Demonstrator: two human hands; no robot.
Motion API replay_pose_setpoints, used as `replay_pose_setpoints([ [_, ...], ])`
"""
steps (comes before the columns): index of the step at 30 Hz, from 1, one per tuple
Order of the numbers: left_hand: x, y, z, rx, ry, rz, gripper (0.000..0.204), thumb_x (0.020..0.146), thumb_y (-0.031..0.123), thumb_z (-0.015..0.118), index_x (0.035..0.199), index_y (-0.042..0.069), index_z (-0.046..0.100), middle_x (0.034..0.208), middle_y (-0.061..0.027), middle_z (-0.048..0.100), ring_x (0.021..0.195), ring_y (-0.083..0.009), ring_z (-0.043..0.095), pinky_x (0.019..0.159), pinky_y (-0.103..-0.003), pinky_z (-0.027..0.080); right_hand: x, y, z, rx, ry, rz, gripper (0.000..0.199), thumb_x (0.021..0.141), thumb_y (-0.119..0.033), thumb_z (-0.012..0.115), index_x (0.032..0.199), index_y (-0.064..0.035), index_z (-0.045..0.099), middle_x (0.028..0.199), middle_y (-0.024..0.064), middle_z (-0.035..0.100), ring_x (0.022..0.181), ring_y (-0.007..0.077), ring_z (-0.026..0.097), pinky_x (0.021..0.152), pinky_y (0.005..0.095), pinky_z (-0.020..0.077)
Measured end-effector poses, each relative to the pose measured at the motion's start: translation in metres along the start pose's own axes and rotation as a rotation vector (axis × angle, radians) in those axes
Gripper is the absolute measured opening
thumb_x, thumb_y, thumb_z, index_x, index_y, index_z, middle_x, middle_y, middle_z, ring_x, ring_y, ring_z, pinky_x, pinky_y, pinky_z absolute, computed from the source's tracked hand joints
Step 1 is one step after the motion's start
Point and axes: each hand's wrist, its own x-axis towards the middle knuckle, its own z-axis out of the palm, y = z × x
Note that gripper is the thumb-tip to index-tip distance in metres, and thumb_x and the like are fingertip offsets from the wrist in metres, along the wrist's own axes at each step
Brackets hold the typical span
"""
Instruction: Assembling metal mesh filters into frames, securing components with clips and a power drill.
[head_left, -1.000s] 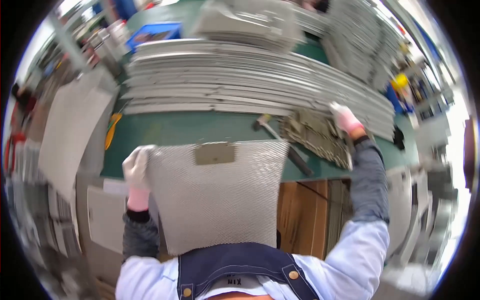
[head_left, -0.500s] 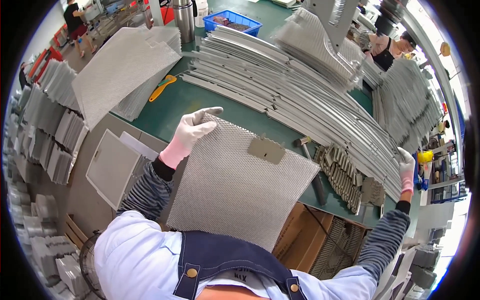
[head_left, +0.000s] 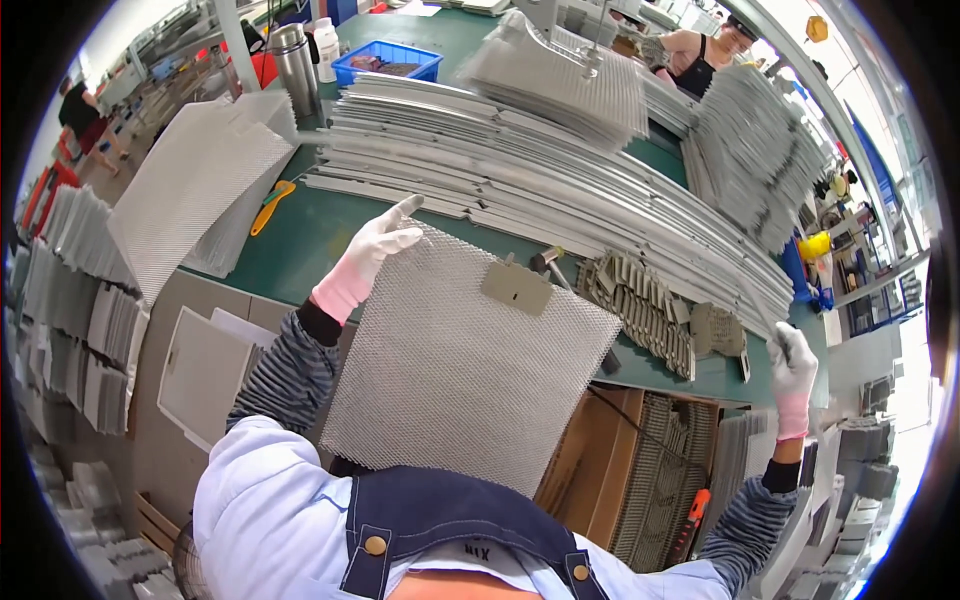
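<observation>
The left hand (head_left: 368,258) pinches 1 upper corner of the mesh panel (head_left: 465,370), which slopes down to the person's apron (head_left: 460,505). Over the bench (head_left: 335,235), long metal strips (head_left: 560,165) run crosswise, their right ends nearest the right hand (head_left: 793,372), up and left of it. Its fingers are drawn together by a blurred strip; whether gripping, I can't tell.

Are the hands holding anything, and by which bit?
The left hand holds the mesh by its upper left corner. The right hand seems to pinch a strip by its end.
</observation>
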Motion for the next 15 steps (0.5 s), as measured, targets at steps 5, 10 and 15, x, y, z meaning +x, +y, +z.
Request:
replay_pose_setpoints([
  [5,-0.001,-0.001,0.004,-0.024,-0.031,0.029,0.054,0.085,0.018,0.067,0.132,-0.002,0.050,0.090,0.0057,0.060,0.082,-0.0019,0.053,0.080,-0.016,0.040,0.000,-0.045,-0.035,0.075,-0.406,0.173,0.023,0.085,-0.005,0.059,0.105,0.0052,0.063,0.073,0.0125,0.059,0.067,0.0132,0.055,0.064,0.0287,0.0460],
  [10,-0.026,0.034,0.023,-0.029,-0.042,0.143,0.025,0.088,0.009,0.057,0.108,-0.001,0.068,0.089,0.0007,0.067,0.078,-0.0032,0.058,0.074,-0.018,0.045,-0.013,-0.047,-0.074,0.085,-0.371,0.155,0.037,0.080,0.002,0.054,0.116,0.0067,0.061,0.077,0.0128,0.061,0.069,0.0112,0.054,0.064,0.0259,0.0448],
  [15,-0.043,0.055,0.018,0.069,-0.042,0.247,0.036,0.087,0.008,0.057,0.121,-0.002,0.061,0.094,-0.0010,0.066,0.080,-0.0034,0.057,0.078,-0.018,0.045,-0.045,-0.057,-0.127,0.277,-0.366,0.424,0.034,0.076,0.000,0.058,0.108,0.0097,0.064,0.070,0.0022,0.059,0.064,0.0059,0.052,0.056,0.0221,0.0423],
])
